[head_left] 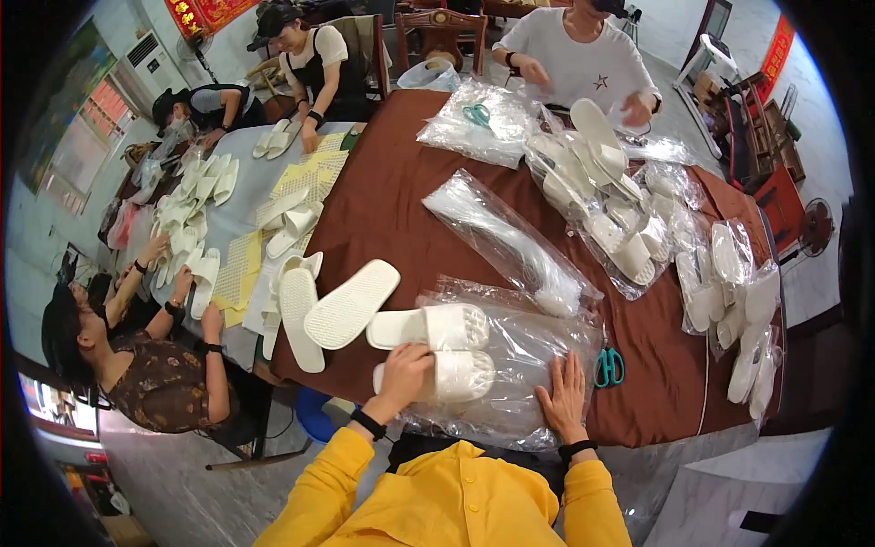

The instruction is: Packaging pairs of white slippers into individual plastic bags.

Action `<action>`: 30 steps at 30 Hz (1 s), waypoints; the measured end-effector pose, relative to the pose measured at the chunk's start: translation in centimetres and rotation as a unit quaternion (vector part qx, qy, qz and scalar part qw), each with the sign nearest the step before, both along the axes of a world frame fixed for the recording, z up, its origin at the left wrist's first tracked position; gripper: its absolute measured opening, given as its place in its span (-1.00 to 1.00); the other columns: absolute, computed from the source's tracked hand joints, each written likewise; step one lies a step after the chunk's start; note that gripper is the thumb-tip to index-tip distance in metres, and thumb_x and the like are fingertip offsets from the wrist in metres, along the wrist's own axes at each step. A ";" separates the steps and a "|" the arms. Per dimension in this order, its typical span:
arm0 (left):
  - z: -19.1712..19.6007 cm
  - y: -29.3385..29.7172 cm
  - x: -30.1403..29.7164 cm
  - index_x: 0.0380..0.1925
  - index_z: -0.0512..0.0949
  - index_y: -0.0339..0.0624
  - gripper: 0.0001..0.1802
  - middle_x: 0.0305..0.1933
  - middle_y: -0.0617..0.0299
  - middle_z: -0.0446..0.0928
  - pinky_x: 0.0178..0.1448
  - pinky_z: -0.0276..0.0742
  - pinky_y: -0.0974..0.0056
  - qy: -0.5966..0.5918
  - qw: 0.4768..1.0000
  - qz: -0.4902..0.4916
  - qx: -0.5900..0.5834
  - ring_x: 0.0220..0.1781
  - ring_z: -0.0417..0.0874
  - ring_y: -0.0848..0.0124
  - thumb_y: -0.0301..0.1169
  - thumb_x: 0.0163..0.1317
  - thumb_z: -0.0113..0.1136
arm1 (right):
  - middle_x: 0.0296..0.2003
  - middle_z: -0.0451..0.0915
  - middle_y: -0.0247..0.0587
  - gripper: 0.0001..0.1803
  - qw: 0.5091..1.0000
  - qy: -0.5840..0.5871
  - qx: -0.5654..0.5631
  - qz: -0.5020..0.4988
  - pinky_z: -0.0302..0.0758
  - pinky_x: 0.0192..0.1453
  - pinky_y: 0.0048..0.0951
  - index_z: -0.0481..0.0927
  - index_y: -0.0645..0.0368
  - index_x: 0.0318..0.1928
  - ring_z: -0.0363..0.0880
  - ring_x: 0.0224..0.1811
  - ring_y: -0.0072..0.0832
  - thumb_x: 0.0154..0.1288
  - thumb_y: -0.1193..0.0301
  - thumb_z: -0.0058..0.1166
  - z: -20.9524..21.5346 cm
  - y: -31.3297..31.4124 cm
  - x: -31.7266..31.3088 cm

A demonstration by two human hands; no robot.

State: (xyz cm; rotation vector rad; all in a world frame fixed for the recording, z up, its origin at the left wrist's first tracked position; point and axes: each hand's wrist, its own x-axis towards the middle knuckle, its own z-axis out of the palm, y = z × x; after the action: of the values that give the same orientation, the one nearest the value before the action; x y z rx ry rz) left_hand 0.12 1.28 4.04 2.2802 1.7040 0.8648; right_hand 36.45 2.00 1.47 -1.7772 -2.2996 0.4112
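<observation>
Two white slippers lie side by side at the table's near edge, toes to the right, partly inside a clear plastic bag (519, 369). My left hand (406, 376) is closed on the nearer slipper (460, 376) around its sole behind the strap. The farther slipper (447, 325) lies just beyond that hand. My right hand (562, 397) rests flat on the right part of the bag, fingers spread. Left of the bag, a white slipper (354, 305) leans over another slipper (301, 319), both with textured soles up or tilted.
A brown cloth (374, 196) covers the table. Teal scissors (609, 367) lie right of my right hand. Beyond are a stack of clear bags (515, 251) and bagged slippers (629, 242). Several people work around the table, one (164, 369) at the left handling slippers beside yellow sheets (239, 269).
</observation>
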 end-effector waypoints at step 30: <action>-0.6 -1.2 5.9 0.51 0.07 0.03 0.35 0.63 -0.07 -0.22 0.50 -0.48 -0.44 0.204 0.936 -0.156 -0.239 0.63 -0.33 -0.18 0.19 -0.32 0.53 | 0.52 -0.03 0.08 -0.28 0.993 0.110 0.030 0.015 -0.05 0.57 -0.08 0.18 -0.05 0.49 -0.09 0.58 -0.06 0.42 0.05 0.03 -0.8 0.8 1.1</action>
State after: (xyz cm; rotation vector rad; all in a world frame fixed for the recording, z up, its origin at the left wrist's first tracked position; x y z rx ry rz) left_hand 6.06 0.05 3.42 2.3728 1.4091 -0.0947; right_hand 37.60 2.84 0.70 -1.5849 -2.1644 0.5113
